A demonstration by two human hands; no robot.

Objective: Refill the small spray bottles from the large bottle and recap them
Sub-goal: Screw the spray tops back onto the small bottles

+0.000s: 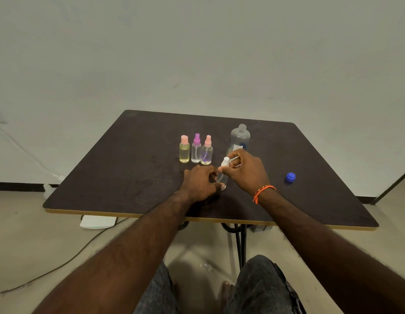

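Head view: left hand (200,183) grips small clear spray bottle (220,177) on bench (129,177); right hand (244,172) pinches its white sprayer (225,161).

Both forearms are bare, no sleeves showing at all. The right hand (244,171) has a thin orange thread bracelet (263,192) tied at the wrist, with 1 loose end hanging off it. The left hand (200,183) wears nothing. Lower down there are dark grey speckled shorts (265,288) and 1 bare foot (225,291).
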